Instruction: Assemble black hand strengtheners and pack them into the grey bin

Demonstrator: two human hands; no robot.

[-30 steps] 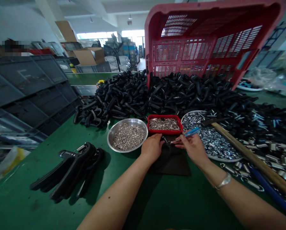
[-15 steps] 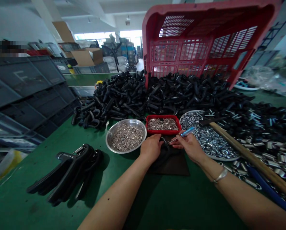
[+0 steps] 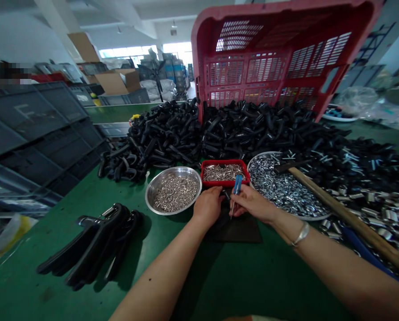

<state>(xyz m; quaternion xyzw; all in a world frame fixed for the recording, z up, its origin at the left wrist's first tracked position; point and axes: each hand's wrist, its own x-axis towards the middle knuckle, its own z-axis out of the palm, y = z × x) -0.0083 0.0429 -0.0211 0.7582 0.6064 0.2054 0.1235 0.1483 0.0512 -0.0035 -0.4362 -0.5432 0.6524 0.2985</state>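
My right hand (image 3: 251,203) is closed around a small screwdriver with a blue handle (image 3: 238,183). Its thin metal shaft points down, close to the dark mat (image 3: 249,232). Facing it, my left hand (image 3: 208,206) has its fingers closed on a black plastic handle (image 3: 223,216), mostly lost against the mat. A small shiny metal part shows between the two hands. Just beyond them stands a red tray (image 3: 216,183) of metal pins. To the left is a steel bowl (image 3: 149,200) of small metal pieces.
Assembled black hand grips with springs (image 3: 95,240) lie at the left. A hammer (image 3: 336,207) rests across a dish of metal parts (image 3: 280,189), beside loose springs (image 3: 383,214). Black handles (image 3: 172,133) are heaped behind, before a tipped red crate (image 3: 246,73). Grey bins (image 3: 32,120) stand left.
The screwdriver has swung from a sideways slant to nearly upright, its tip now lower. My right hand has shifted left, nearer my left hand. The view has moved slightly.
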